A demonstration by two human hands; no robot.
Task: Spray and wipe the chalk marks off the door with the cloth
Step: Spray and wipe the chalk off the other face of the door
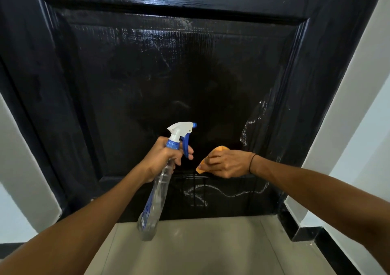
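— Presently, what step is in hand?

— Wiping, by my judgement. Left to right: the left hand (163, 158) grips the neck of one spray bottle (157, 188), fingers curled round it, one finger lying at the blue trigger, nozzle towards the door (147, 74). The bottle is held off the panel, not touching it. The right hand (226, 164) holds one orange cloth (202, 166), fingers bent over it, against the lower edge of the recessed panel, near the foot of the door.

— And the marks?

— Chalk marks (221, 192) remain in at least two places: a looping line on the bottom rail just below the cloth, and a curved streak (252, 122) at the right side of the panel. Fainter smears show higher up; whether those are chalk or sheen I cannot tell.

— What does the next move call for?

— The cloth is beside both clear marks. I judge it must be drawn down across the lower line or up and right to the streak, with firm pressure; a fresh spray may be needed first.

— Count?

— One door, one bottle, one cloth, two hands.
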